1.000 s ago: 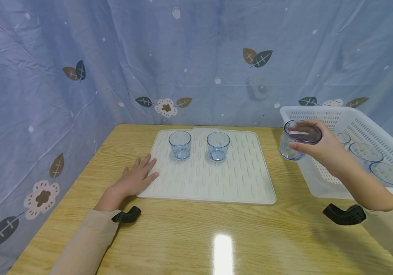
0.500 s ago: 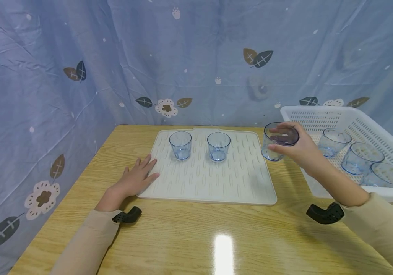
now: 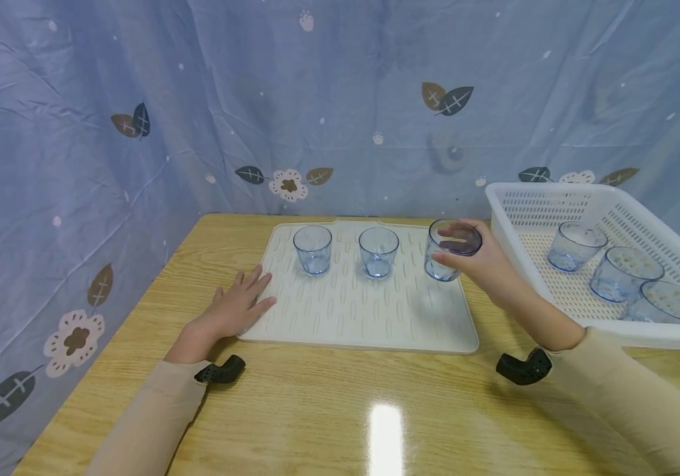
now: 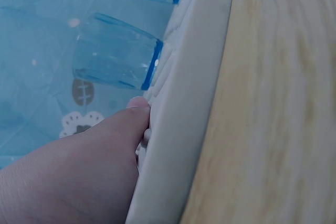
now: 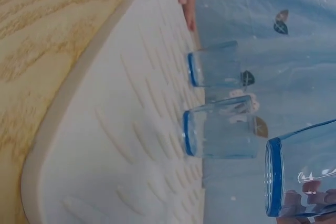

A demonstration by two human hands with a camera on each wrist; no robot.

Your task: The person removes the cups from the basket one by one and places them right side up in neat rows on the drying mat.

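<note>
Blue-tinted clear glass tumbler (image 3: pixel 438 270), smooth wall, round rim, narrowing to a thick darker-blue base, is upright over the right part of the off-white rectangular mat (image 3: pixel 346 311); right wrist view shows its base clear of the mat. Mat has rounded corners and short raised ridges. Two matching tumblers stand upright on it in a row, left one (image 3: pixel 313 250) and middle one (image 3: pixel 378 253), apart. White perforated plastic basket (image 3: pixel 548 206) sits right of the mat with three more: rear (image 3: pixel 578 246), centre (image 3: pixel 626 274), front (image 3: pixel 676 301); last two close together. Surface: light wood-grain table (image 3: pixel 304 396), glossy, white glare patch near the front. Backdrop: creased blue fabric curtain (image 3: pixel 340 99) with leaf and flower prints, round the back and left side. Right hand (image 3: pixel 477 258) reaches in from the right, gripping the first tumbler near its rim, thumb toward the front. Left hand (image 3: pixel 239 307) rests on the mat's left edge, fingers spread, grasping nothing. Beige sleeves (image 3: pixel 149 410) on both arms, black device (image 3: pixel 221 371) at each wrist.
</note>
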